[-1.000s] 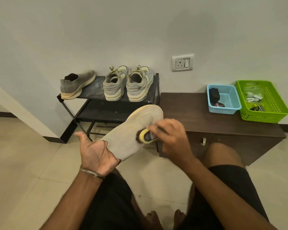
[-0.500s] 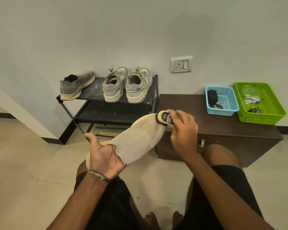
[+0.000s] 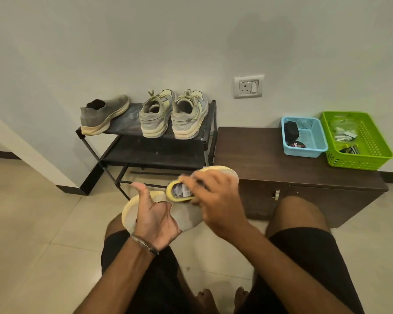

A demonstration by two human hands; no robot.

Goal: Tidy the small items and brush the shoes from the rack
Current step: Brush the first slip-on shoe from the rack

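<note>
While gripped at the heel end by the left hand point(image 3: 153, 215), thumb raised and fingers hidden beneath, the pale knit shoe point(image 3: 184, 214) lies tilted between both hands, toe hidden behind the right. Right hand point(image 3: 216, 200) curled round the yellow brush point(image 3: 179, 192), pressed against the upper just beyond the left thumb. Probably light and soft: knit fabric likely to dent under bristles, so best supported from below at the firmer sole. Blurred at the brush, so exact contact hard to tell. Well beyond the left hand, three more shoes point(image 3: 156, 116) on the black rack point(image 3: 150, 152); far past the right hand, blue basket point(image 3: 313, 150) and green basket point(image 3: 381, 152) on the dark cabinet point(image 3: 254, 150).
</note>
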